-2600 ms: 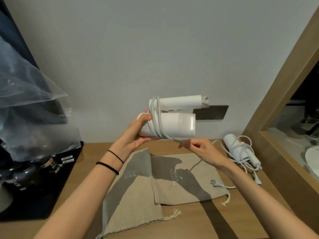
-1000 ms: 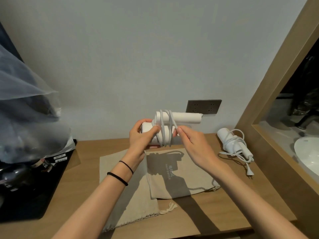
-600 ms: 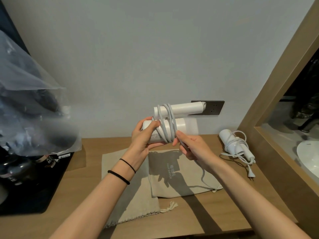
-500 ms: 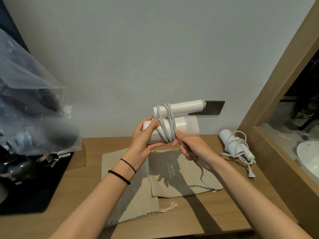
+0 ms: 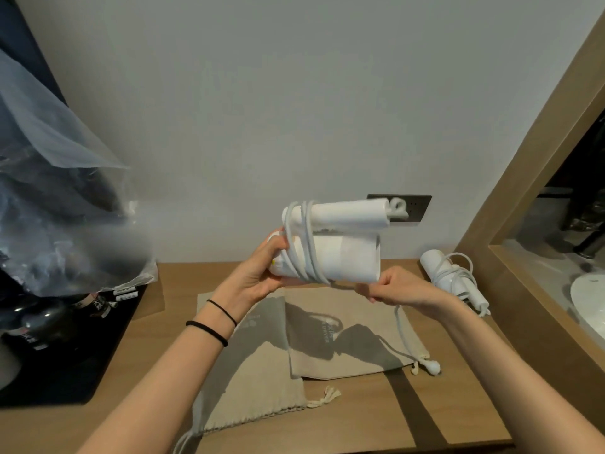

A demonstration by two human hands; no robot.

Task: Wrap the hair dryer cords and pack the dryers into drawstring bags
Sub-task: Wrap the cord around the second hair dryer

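Note:
My left hand (image 5: 258,276) grips the back end of a folded white hair dryer (image 5: 347,257) held above the wooden counter. Its white cord (image 5: 302,244) loops several times round the barrel and the folded handle. My right hand (image 5: 397,290) pinches the cord just under the barrel's front end; the loose tail hangs down to the plug (image 5: 432,367) on the counter. Two beige drawstring bags lie flat below, one at the left (image 5: 248,371), one at the right (image 5: 350,342). A second white dryer (image 5: 448,276) with its cord wound round it lies at the right.
The wooden counter (image 5: 360,414) meets a grey wall with a dark socket plate (image 5: 415,208). A clear plastic bag (image 5: 55,204) over dark bottles on a black tray (image 5: 59,365) fills the left. A wooden frame (image 5: 510,244) and a white basin (image 5: 589,299) stand at the right.
My right hand has drawn the cord from the wound middle out to the right, under the barrel's front end. The dryer has tilted slightly and the plug now lies by the right bag's corner.

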